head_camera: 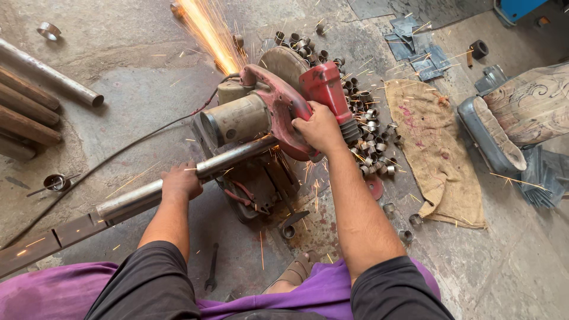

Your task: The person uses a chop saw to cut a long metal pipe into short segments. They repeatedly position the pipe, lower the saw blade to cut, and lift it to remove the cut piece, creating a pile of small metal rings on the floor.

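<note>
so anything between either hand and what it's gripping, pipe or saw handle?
Nothing visible. The left hand is wrapped directly around the metal pipe, and the right hand grips the red handle of the chop saw. Only sparks fly off behind the saw.

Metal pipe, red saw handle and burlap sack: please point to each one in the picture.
metal pipe (234,155), head view, on its bare length right of the left hand.
red saw handle (325,83), head view, on its upper red part.
burlap sack (435,151), head view, on its middle.
</note>
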